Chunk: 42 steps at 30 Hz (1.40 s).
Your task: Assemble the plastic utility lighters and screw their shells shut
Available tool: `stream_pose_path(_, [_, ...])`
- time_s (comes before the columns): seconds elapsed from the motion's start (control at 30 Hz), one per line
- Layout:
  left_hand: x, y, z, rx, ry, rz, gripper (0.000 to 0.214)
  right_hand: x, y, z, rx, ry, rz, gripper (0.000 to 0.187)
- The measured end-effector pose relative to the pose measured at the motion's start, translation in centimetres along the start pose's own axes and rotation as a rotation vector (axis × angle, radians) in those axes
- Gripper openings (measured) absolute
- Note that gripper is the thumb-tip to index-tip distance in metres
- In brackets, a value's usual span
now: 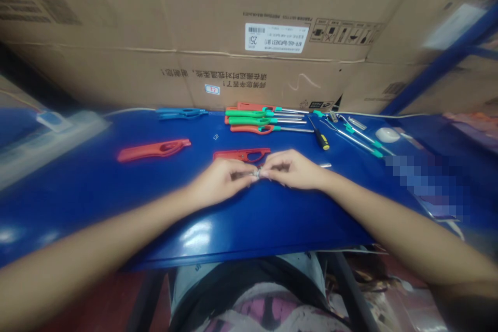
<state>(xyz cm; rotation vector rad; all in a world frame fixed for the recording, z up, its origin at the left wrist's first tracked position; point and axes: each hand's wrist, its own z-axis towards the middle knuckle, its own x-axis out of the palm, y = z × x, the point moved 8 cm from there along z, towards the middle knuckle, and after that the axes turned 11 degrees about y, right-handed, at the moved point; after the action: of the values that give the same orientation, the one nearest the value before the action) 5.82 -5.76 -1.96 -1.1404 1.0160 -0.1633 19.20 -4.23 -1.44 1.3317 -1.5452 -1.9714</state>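
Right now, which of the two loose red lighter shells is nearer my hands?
The red lighter shell just beyond your left hand, partly hidden by it; the other red shell lies farther left, fully in view.

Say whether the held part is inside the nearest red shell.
Out: the left hand and right hand pinch the held part in front of that red shell.

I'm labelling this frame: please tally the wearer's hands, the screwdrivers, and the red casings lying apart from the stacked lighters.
Hands: 2, left hand and right hand
Screwdriver: 1
Red casings: 2
Total: 5
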Motion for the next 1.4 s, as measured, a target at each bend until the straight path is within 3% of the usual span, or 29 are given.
stream_pose_path(0.2, [0.1,0.2,0.1,-0.014,-0.02,-0.018,0.027,0.1,-0.2,0.2,0.026,-0.033,0.01,0.026])
stream_pose_path(0.5, [-0.6,2.0,0.3,-0.131,-0.094,-0.189,0.037,-0.6,-1.8,0.1,0.205,-0.12,0.241,0.034])
stream_pose_path(0.8, [-0.8,1.9,0.5,-0.156,-0.053,-0.239,0.035,-0.8,-1.8,0.1,0.194,-0.153,0.301,0.034])
stream_pose_path(1.4, [-0.9,1.7,0.5,-0.165,-0.112,-0.255,0.038,-0.8,-2.2,0.2,0.188,-0.2,0.333,0.037])
